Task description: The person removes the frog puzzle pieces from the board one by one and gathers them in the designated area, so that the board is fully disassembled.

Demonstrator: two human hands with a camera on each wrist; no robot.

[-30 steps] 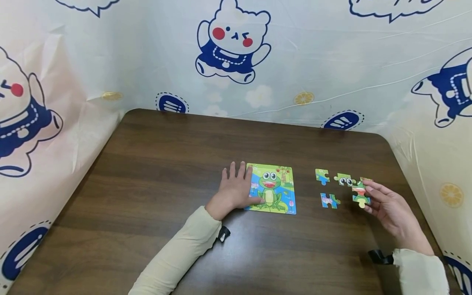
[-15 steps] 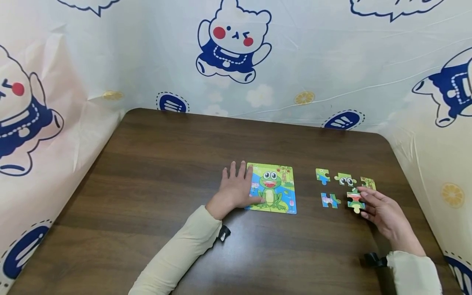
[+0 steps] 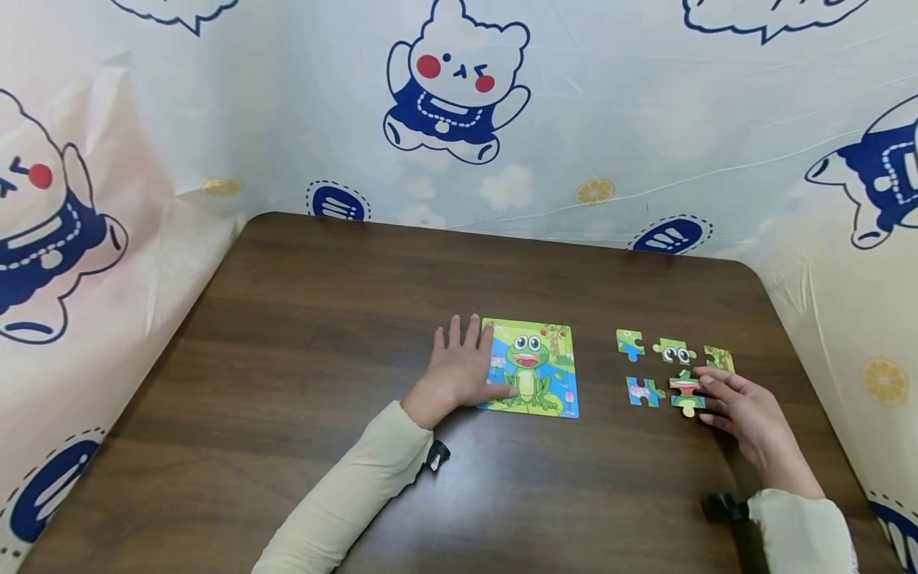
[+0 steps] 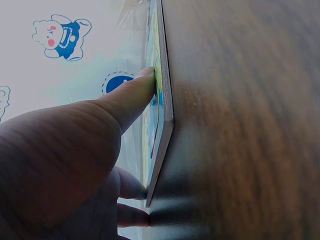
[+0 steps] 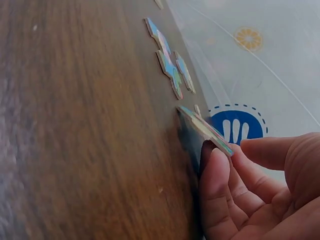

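A square frog picture board [image 3: 548, 368] lies on the table. My left hand [image 3: 459, 375] rests across its left edge with fingers spread, and the thumb presses on the frog picture [image 4: 152, 100]. Farther right, my right hand [image 3: 749, 410] holds a puzzle piece [image 3: 687, 393] with the frog's red mouth on it by its right side. In the right wrist view this puzzle piece [image 5: 205, 127] is tilted, its far end low by the table and its near end raised at the fingers. Left of it lies a pink-and-blue puzzle piece [image 3: 644, 391].
Behind the held piece lie a puzzle piece with the frog's eyes [image 3: 674, 351], a green-and-blue piece [image 3: 630, 344] at left and a green corner piece [image 3: 719, 359] at right. The brown table [image 3: 323, 335] meets a printed curtain [image 3: 574, 104] at its back and sides.
My right hand has moved left and slightly toward me with the mouth piece, uncovering the green corner piece. The piece now lies beside the pink-and-blue one. My left hand stays put.
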